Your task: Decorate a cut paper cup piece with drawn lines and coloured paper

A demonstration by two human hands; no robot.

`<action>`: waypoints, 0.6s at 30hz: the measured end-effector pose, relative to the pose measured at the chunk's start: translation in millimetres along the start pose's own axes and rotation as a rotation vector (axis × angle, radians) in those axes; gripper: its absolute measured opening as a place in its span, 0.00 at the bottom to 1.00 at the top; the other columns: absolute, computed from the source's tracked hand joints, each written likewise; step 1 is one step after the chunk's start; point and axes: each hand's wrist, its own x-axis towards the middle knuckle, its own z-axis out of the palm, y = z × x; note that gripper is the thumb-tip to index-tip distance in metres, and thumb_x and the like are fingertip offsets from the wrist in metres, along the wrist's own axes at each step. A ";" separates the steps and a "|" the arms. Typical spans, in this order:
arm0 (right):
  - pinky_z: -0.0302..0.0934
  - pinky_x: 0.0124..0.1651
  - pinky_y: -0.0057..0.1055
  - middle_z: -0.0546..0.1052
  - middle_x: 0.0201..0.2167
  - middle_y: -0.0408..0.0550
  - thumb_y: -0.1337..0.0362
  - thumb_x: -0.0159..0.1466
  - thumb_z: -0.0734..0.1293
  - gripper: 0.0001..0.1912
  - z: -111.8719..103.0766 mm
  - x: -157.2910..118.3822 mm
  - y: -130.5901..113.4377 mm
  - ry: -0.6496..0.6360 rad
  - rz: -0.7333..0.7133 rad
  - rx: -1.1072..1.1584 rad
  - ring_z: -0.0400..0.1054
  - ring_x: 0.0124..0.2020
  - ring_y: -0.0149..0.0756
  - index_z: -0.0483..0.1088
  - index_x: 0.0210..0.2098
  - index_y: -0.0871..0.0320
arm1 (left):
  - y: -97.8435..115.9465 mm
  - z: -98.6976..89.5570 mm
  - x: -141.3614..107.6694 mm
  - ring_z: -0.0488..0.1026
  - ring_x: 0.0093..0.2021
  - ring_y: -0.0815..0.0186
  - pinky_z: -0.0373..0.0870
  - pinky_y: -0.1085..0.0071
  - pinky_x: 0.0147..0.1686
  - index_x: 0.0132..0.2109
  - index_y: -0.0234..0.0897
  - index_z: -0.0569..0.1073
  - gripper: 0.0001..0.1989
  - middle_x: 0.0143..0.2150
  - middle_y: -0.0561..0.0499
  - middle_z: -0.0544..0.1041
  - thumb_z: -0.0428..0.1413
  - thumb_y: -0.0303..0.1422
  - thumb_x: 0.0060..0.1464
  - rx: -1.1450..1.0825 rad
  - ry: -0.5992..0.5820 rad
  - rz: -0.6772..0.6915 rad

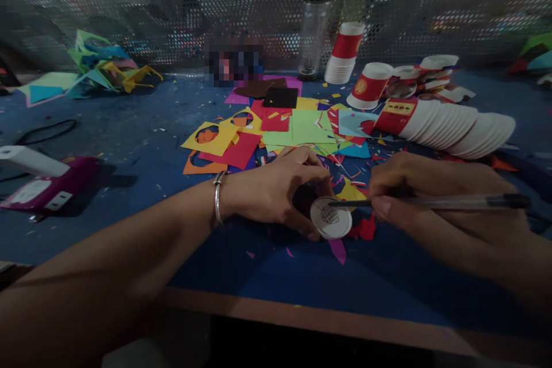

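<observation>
My left hand [297, 187], with a silver bangle on its wrist, is wrapped around what looks like a paper cup [342, 224] tipped on its side. The cup's round white base faces me, with a dark cross-hatched round drawing and a few lines on it. Most of the cup's side is hidden by my fingers and shadow. My right hand [414, 201] grips a pen [444, 202] with a clear barrel and black end. The pen's tip lies at the upper part of the white base, by the drawn lines.
Coloured paper sheets [302, 126] and scraps lie beyond my hands. Paper cups, including a toppled stack [452, 123], lie at the right. A clear bottle [313, 34] stands by the perforated metal screen [172, 17]. A magenta power strip [56, 184] sits at the left.
</observation>
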 end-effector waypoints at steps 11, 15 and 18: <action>0.50 0.21 0.27 0.69 0.20 0.36 0.71 0.65 0.60 0.09 0.4 -1.1 3.3 -0.014 -0.048 0.011 0.60 0.18 0.26 0.62 0.29 0.53 | 1.8 1.5 3.7 0.61 0.59 0.51 0.61 0.57 0.60 0.46 0.42 0.77 0.25 0.55 0.46 0.64 0.72 0.42 0.41 0.004 0.015 0.011; 0.52 0.22 0.27 0.69 0.21 0.36 0.71 0.65 0.60 0.09 1.5 -1.7 4.9 -0.006 -0.050 0.015 0.60 0.18 0.26 0.62 0.30 0.52 | 2.3 1.6 3.0 0.61 0.59 0.51 0.61 0.57 0.59 0.47 0.42 0.77 0.25 0.55 0.46 0.64 0.71 0.43 0.42 -0.001 0.020 0.004; 0.51 0.21 0.27 0.69 0.19 0.35 0.72 0.64 0.60 0.08 2.3 -1.4 4.9 -0.001 -0.052 0.002 0.61 0.18 0.26 0.63 0.31 0.52 | 1.6 1.6 2.6 0.61 0.59 0.51 0.61 0.58 0.60 0.47 0.43 0.77 0.25 0.55 0.47 0.64 0.71 0.44 0.42 -0.004 0.019 0.002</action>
